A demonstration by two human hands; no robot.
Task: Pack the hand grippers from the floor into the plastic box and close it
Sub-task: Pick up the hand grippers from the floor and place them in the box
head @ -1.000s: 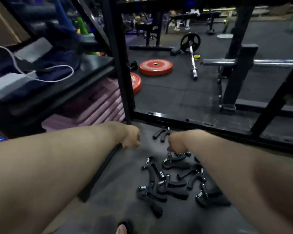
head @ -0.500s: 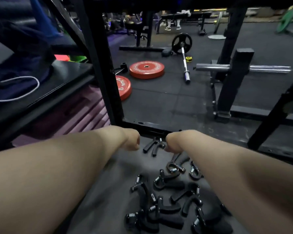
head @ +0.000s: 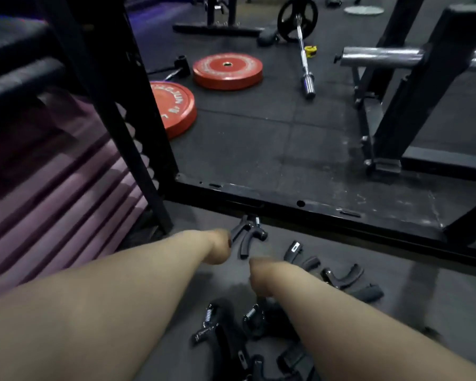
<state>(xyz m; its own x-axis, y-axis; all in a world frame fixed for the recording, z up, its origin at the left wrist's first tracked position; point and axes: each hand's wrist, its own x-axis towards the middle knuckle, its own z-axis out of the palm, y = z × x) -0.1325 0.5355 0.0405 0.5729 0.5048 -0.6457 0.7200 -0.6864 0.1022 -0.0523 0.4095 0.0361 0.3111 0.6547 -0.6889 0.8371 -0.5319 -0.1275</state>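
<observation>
Reaching low over the gym floor [head: 154,312]: left grip [head: 217,247] just beside one black hand gripper [head: 249,236], right grip [head: 261,276] above the scattered hand grippers [head: 341,279]. Cannot tell either grip's finger state, hidden behind wrists. Cannot read the red plate [head: 176,108] lettering.

I am looking at the dark grey rubber floor [head: 286,138]: black steel-sprung hand grippers [head: 341,277] are lying scattered at lower centre, two round red weight plates [head: 227,71] lying flat at upper left.
</observation>
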